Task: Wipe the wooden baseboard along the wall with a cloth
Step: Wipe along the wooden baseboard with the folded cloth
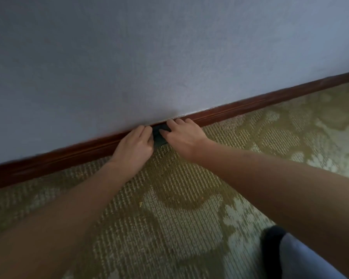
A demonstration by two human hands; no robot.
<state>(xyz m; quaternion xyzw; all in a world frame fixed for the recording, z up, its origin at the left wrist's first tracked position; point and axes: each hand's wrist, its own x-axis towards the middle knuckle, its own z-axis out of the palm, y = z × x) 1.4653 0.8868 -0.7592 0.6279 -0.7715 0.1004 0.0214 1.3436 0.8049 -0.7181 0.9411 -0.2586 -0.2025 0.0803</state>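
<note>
Both hands grip a dark cloth point(159, 136) pressed against the baseboard point(240, 109) at the wall point(149, 57), left hand point(134, 147) and right hand point(182, 135) on either side of it, above carpet point(169, 208).

Baseboard point(250, 106) is reddish-brown wood with a slight sheen; wall point(129, 57) is matt and faintly textured; carpet point(169, 218) is coarse, ribbed weave; cloth point(159, 135) is dark, matt fabric.

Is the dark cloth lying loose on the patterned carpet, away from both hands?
No, both the left hand and right hand hold the dark cloth against the reddish wooden baseboard.
</note>
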